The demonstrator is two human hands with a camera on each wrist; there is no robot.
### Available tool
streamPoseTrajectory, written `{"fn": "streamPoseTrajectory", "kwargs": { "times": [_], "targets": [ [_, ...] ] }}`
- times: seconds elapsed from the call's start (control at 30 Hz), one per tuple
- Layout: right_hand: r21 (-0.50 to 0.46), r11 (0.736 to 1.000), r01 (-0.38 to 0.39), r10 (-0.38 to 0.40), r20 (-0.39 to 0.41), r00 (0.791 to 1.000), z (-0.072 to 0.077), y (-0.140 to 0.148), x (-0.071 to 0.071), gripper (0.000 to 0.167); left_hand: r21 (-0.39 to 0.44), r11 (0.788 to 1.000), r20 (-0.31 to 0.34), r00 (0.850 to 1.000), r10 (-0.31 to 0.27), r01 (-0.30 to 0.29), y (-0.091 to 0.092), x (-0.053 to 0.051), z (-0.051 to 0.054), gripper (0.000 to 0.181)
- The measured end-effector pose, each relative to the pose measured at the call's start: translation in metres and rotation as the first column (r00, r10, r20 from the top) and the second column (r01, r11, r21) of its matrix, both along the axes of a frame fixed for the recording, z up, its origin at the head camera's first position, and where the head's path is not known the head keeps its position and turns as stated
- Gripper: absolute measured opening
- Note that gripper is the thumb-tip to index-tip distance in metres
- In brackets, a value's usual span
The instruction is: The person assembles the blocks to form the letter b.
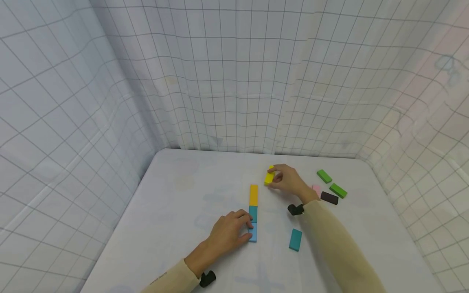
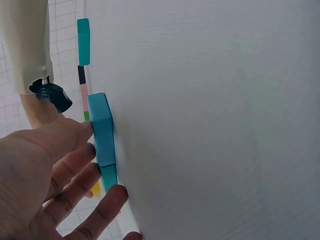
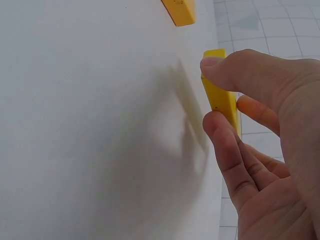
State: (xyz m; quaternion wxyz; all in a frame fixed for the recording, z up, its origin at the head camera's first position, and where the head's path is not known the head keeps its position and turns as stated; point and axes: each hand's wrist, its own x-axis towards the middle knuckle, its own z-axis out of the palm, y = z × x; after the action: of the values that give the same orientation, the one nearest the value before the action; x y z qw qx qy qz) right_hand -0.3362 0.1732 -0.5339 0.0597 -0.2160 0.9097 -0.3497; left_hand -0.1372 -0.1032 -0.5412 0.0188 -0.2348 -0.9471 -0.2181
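Note:
My right hand (image 1: 287,179) pinches a bright yellow block (image 1: 269,178) between thumb and fingers. In the right wrist view the yellow block (image 3: 219,95) is held just off the white surface, its shadow beside it. A straight row lies left of it: an orange-yellow block (image 1: 254,195) at the far end, a teal block (image 1: 253,213) in the middle, and a light blue block (image 1: 253,232) nearest me. My left hand (image 1: 230,231) rests against the row's near end. Its thumb and loosely bent fingers touch the side of the light blue block (image 2: 102,130) and the teal one.
Right of the row lies a loose teal block (image 1: 295,240). Near my right wrist are a dark block (image 1: 329,198), a partly hidden pink block (image 1: 316,190), one green block (image 1: 338,190) and another green block (image 1: 324,176). Gridded white curtains (image 1: 238,81) stand around the white table (image 1: 176,179).

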Motion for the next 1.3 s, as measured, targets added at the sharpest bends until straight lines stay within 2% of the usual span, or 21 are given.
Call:
{"fn": "streamPoseTrajectory", "kwargs": {
  "times": [0.33,0.93,1.3],
  "targets": [
    [-0.008,1.0,-0.03,0.03,-0.032,0.999,0.003,-0.015,-0.003,0.051,-0.036,0.999,0.023,0.999,0.022,-0.021,0.001,-0.002,-0.003,0.023],
    [-0.003,0.997,-0.075,0.075,-0.024,0.997,0.005,-0.035,-0.006,0.054,-0.037,0.999,0.004,1.0,0.014,-0.014,0.001,0.0,-0.001,0.024],
    [0.035,0.996,-0.087,0.088,-0.015,0.996,0.004,-0.042,-0.006,0.059,-0.056,0.998,0.034,0.999,0.03,-0.028,0.002,0.0,-0.001,0.025]
  ]
}}
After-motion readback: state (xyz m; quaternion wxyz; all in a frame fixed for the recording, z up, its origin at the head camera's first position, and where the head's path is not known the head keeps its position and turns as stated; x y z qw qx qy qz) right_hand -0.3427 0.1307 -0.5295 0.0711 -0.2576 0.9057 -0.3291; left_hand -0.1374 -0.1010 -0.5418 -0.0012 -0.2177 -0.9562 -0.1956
